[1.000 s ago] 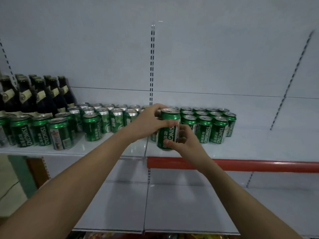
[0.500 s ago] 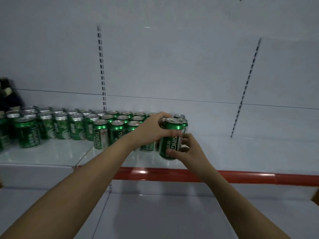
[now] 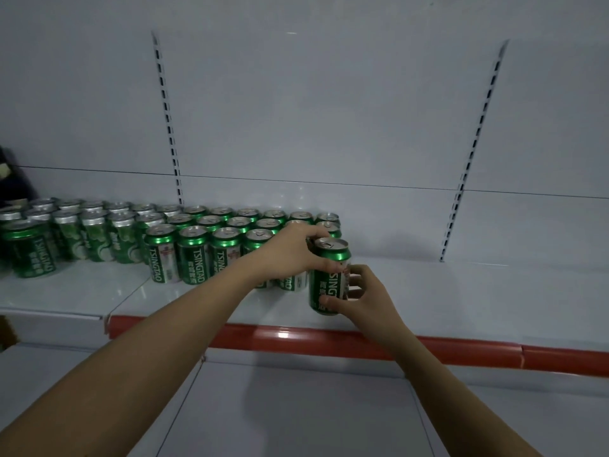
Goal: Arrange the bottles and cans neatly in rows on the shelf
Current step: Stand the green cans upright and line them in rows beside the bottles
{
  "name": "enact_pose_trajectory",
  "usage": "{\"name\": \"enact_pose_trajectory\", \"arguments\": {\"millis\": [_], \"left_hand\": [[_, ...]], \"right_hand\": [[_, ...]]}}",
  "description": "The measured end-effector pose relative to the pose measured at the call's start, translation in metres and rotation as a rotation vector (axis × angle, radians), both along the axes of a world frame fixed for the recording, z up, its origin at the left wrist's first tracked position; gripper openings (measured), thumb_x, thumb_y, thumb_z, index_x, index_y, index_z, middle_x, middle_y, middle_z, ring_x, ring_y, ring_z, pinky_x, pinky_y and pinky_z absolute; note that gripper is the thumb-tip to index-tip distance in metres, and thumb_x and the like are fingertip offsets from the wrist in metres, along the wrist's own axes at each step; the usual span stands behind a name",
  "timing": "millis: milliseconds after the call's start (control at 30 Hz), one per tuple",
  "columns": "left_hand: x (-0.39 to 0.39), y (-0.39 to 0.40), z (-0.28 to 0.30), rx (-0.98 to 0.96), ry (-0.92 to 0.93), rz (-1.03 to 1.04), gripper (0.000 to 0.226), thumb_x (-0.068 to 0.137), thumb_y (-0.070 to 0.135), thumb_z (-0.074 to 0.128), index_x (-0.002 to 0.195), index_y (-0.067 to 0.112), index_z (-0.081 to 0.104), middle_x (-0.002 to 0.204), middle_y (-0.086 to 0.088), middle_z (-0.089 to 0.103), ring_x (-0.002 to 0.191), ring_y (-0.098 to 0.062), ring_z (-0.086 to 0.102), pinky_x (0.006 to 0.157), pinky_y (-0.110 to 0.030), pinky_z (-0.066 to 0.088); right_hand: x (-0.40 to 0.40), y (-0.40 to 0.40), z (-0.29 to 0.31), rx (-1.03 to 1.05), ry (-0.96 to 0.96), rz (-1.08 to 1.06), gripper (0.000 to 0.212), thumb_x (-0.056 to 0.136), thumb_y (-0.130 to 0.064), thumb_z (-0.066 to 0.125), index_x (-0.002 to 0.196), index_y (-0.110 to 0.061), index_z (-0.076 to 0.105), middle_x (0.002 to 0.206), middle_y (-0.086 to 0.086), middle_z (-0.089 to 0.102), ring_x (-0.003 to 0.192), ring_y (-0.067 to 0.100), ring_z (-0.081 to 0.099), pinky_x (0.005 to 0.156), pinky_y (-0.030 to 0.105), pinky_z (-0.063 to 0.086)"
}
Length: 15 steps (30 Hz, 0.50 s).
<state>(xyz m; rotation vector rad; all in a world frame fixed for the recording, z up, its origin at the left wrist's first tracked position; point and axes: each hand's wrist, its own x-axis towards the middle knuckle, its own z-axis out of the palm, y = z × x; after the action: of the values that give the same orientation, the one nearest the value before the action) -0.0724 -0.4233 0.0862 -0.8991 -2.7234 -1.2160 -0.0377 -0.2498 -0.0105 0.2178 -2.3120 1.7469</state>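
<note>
A green beer can (image 3: 327,275) stands upright near the front of the white shelf (image 3: 461,291), at the right end of the front row of cans. My left hand (image 3: 290,252) grips it from above around the top rim. My right hand (image 3: 359,293) wraps its lower half from the right. Several green cans (image 3: 194,255) stand in three rows to the left. More cans with silver tops (image 3: 95,239) continue further left. One can (image 3: 31,250) stands forward at the far left.
A red price strip (image 3: 329,341) runs along the shelf's front edge. A lower white shelf (image 3: 296,407) lies under my arms. Dark bottles (image 3: 13,179) show at the far left edge. Slotted uprights (image 3: 168,120) run up the back panel.
The view has swung right along the shelf. Both hands have carried the can rightward past the row's end and lowered it toward the shelf surface.
</note>
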Motion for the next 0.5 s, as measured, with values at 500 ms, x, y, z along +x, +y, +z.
{"name": "enact_pose_trajectory", "arguments": {"millis": [500], "left_hand": [[-0.093, 0.016, -0.013, -0.522, 0.212, 0.114, 0.07, 0.076, 0.058, 0.075, 0.134, 0.024, 0.055, 0.123, -0.001, 0.052, 0.122, -0.023, 0.042, 0.101, -0.041, 0.039]], "right_hand": [[-0.08, -0.007, -0.02, 0.09, -0.042, -0.144, 0.055, 0.071, -0.019, 0.089, 0.112, -0.023, 0.053, 0.102, -0.014, 0.061, 0.085, 0.0, 0.062, 0.057, 0.007, 0.047]]}}
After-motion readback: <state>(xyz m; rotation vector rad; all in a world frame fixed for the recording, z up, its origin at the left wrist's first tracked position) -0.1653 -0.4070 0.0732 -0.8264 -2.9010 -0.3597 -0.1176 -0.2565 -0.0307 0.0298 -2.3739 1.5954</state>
